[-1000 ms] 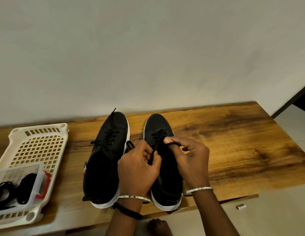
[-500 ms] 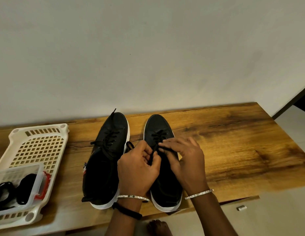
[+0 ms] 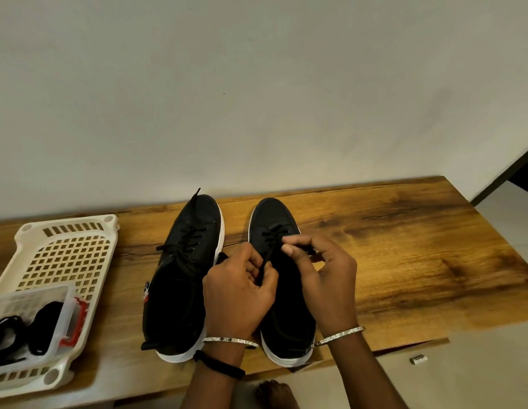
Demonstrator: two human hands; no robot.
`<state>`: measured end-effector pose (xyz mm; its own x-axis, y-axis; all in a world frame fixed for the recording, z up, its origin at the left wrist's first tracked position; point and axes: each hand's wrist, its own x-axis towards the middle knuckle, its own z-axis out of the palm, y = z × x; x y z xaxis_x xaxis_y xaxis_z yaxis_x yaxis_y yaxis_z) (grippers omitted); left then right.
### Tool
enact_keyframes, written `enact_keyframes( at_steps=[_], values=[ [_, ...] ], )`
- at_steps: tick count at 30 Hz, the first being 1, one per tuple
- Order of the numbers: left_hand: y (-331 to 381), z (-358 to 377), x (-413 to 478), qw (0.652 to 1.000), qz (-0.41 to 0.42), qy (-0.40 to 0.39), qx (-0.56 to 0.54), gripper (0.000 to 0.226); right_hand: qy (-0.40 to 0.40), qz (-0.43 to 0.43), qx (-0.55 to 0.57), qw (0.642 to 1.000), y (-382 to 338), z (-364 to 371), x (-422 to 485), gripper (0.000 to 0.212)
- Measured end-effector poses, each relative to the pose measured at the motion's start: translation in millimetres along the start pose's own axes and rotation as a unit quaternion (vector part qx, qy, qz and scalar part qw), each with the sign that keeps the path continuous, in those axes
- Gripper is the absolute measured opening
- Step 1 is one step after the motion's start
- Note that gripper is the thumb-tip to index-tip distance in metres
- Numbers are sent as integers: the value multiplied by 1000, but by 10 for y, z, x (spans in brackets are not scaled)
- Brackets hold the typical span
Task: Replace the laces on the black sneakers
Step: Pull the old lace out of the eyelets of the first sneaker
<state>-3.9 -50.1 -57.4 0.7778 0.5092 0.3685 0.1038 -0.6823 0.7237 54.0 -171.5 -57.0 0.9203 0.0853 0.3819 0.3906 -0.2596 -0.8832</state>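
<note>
Two black sneakers with white soles stand side by side on the wooden table, toes toward the wall. The left sneaker is laced, with one lace end sticking out past its toe. Over the right sneaker both my hands work a black lace. My left hand pinches one strand of it between thumb and fingers. My right hand pinches the other end near the upper eyelets. Both hands hide the tongue and the middle of this shoe.
A white perforated plastic basket lies at the table's left end. In it sits a clear tub with a red clip holding coiled black laces. A small white object lies on the floor by the table's front edge.
My right hand shifted left over the eyelets, then drew back to the right with the lace end pinched. The left hand kept its grip almost in place. Neither sneaker moved.
</note>
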Motion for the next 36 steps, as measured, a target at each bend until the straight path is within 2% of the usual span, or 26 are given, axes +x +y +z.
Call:
enact_keyframes(
  at_steps=[2,4,7,10,13,17,19,20,22,23,25,27,28,29,30,32,33,34,36],
  values=[
    [-7,0,0,1000,3,2,-10,25,82,83,85,990,8,-30,40,15],
    [-13,-2,0,1000,7,3,-13,25,149,156,109,970,79,-104,75,16],
    [-17,3,-1,1000,8,3,-14,25,114,193,-8,975,132,-149,77,16],
    [-10,3,-1,1000,6,3,-10,24,6,74,-110,991,27,-108,53,30],
    [-13,-2,0,1000,7,0,-8,23,-88,-34,-210,973,-6,-12,-9,28],
    [-10,-2,0,1000,6,-2,-7,22,-68,-99,-262,957,50,31,-46,12],
    [-6,-5,-1,1000,3,-1,-6,23,-49,-91,-247,964,49,30,-45,13],
    [-7,-6,-2,1000,3,-1,-5,23,-33,-61,-206,976,32,33,-49,13],
    [-14,-5,0,1000,4,-3,-8,23,28,57,-25,998,-40,31,-31,13],
    [-17,-5,1,1000,3,-3,-12,23,68,135,91,984,-71,18,2,12],
    [-17,-2,1,1000,2,-1,-17,23,146,300,258,907,-53,-63,71,12],
    [-16,0,0,1000,1,2,-17,24,180,425,305,833,88,-124,93,10],
    [-15,2,0,1000,-1,3,-17,25,181,453,285,825,157,-126,85,9],
    [-13,3,0,1000,-1,4,-17,25,180,446,236,844,232,-114,78,11],
    [-11,5,1,1000,-1,5,-17,26,173,401,154,886,265,-100,75,20],
    [-5,6,4,1000,-1,6,-16,26,123,223,-15,967,178,-78,62,42],
    [-2,5,6,1000,-1,6,-14,25,89,118,-73,986,94,-69,61,43],
    [1,4,7,1000,0,5,-13,25,49,43,-115,991,21,-49,52,39],
    [3,-1,8,1000,2,3,-11,25,-22,-35,-195,980,-46,3,-1,29]
  ],
)
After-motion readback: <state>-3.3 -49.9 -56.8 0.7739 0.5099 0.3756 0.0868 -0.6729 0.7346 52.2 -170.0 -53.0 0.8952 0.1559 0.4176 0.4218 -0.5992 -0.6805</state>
